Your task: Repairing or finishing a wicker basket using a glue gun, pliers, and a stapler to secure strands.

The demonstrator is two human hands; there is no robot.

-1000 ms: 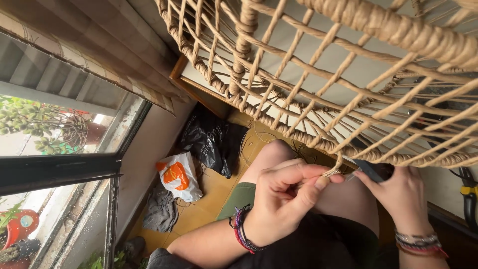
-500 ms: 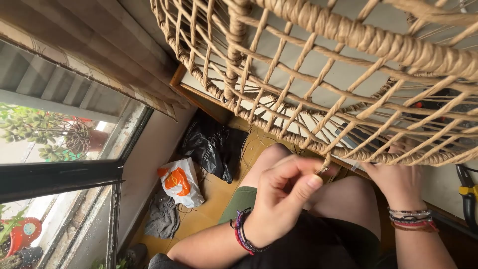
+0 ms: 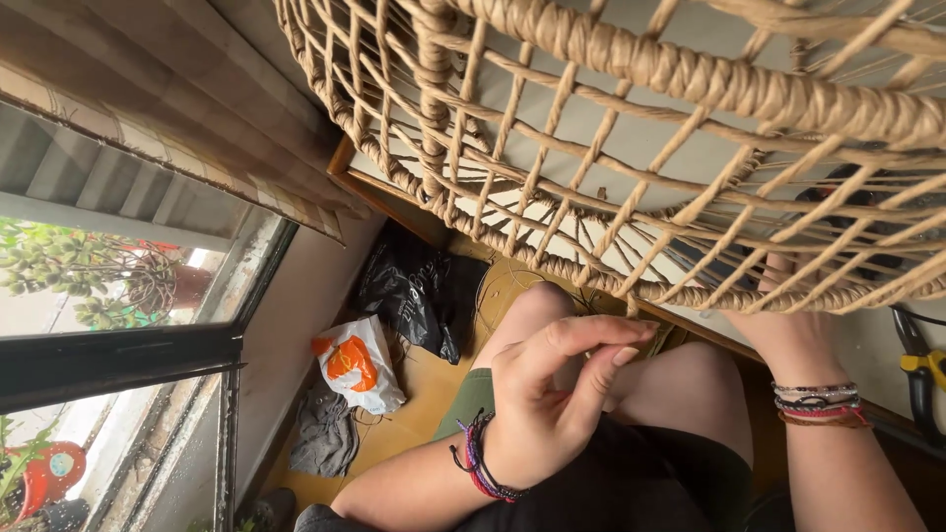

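The fingers of the left hand are curled loosely, the thumb and the first finger pressed together at their tips just under the lower rim of the woven rattan frame. Whether they pinch a thin strand there is too small to tell. The right hand reaches up behind the same rim; its fingers are hidden by the weave, so I cannot tell how they are. The frame fills the top of the view and is cut off at the upper and right edges.

Below is a yellowish floor. On it lie a black plastic bag, a white bag with orange patches and a grey cloth, beside a window.
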